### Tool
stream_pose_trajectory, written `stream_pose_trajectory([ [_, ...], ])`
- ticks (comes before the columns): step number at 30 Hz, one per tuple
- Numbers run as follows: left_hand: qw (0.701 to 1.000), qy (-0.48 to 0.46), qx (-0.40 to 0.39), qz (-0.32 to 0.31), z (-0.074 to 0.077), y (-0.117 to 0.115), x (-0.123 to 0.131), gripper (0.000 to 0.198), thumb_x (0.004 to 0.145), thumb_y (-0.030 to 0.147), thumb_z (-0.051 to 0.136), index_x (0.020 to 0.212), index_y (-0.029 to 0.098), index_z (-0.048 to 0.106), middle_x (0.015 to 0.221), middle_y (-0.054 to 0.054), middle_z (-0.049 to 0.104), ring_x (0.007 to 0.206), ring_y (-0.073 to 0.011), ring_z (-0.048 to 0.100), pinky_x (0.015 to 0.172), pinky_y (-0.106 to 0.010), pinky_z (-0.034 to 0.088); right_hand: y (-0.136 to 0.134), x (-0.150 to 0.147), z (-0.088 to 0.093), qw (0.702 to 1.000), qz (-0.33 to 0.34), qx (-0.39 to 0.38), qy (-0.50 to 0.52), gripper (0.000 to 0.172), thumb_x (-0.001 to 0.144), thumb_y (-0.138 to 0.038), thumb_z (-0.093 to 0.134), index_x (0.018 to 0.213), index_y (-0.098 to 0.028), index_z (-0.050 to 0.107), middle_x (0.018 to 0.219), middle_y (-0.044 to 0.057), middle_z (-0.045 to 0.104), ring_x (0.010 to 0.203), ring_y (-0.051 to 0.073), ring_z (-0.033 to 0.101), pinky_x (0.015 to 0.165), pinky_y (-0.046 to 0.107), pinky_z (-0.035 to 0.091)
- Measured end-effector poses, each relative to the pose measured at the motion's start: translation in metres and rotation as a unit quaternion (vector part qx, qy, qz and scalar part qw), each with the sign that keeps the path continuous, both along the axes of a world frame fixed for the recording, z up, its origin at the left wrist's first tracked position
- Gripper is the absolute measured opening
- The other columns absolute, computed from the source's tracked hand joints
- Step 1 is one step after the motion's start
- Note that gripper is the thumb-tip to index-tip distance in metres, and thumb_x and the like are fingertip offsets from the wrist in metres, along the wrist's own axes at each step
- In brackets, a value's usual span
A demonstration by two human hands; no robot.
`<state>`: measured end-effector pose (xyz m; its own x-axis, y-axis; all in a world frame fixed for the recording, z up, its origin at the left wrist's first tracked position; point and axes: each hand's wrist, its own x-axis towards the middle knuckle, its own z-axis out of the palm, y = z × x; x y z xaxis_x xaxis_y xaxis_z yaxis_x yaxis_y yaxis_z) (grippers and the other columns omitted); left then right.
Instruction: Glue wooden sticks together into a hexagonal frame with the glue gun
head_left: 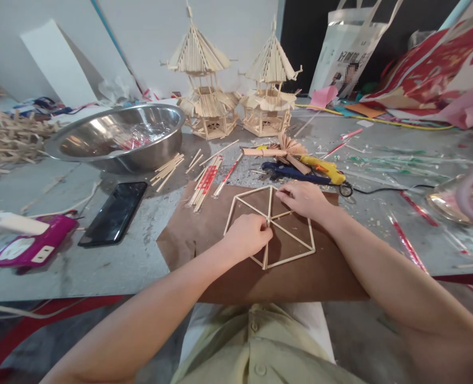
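Observation:
A hexagon frame of thin wooden sticks [296, 242], with spokes meeting in the middle, lies flat on a brown paper sheet [204, 240]. My left hand [247, 236] rests closed on the frame's lower left, fingers pinched at the hub where the spokes meet. My right hand [302, 199] lies over the upper right part, fingertips pressed together on a spoke near the centre. Which stick each hand grips is partly hidden by the fingers.
Just behind the frame lies a yellow and blue glue gun [320, 168]. Loose sticks [204, 184], a steel bowl [120, 136] and two stick pagodas [204, 90] stand further back. A black phone [114, 212] and a pink tool [32, 246] lie at left.

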<state>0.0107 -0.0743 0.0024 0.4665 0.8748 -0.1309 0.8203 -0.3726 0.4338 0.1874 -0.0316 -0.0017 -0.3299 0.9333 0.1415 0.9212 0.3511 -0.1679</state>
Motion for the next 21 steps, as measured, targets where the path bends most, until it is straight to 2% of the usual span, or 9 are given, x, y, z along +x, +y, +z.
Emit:
stream_pose_trajectory([
  [13, 0.999, 0.048, 0.014, 0.0, 0.0014, 0.0, 0.0038, 0.022, 0.071, 0.026, 0.041, 0.058, 0.018, 0.057, 0.059, -0.005, 0.06, 0.06, -0.0171, 0.056, 0.054, -0.025, 0.036, 0.0026, 0.001, -0.0059, 1.0, 0.008, -0.014, -0.007, 0.031, 0.082, -0.037, 0.034, 0.087, -0.023, 0.062, 0.088, 0.002, 0.066, 0.079, 0.017, 0.058, 0.062, 0.026, 0.037],
  [21, 0.998, 0.055, 0.017, -0.006, 0.0026, 0.001, 0.0048, 0.023, 0.071, 0.027, 0.04, 0.059, 0.018, 0.058, 0.061, -0.005, 0.062, 0.062, -0.0187, 0.057, 0.055, -0.027, 0.038, 0.0023, 0.0009, -0.0062, 1.0, 0.011, -0.013, -0.012, 0.032, 0.082, -0.038, 0.034, 0.086, -0.023, 0.062, 0.089, 0.002, 0.066, 0.078, 0.018, 0.059, 0.061, 0.026, 0.037],
])
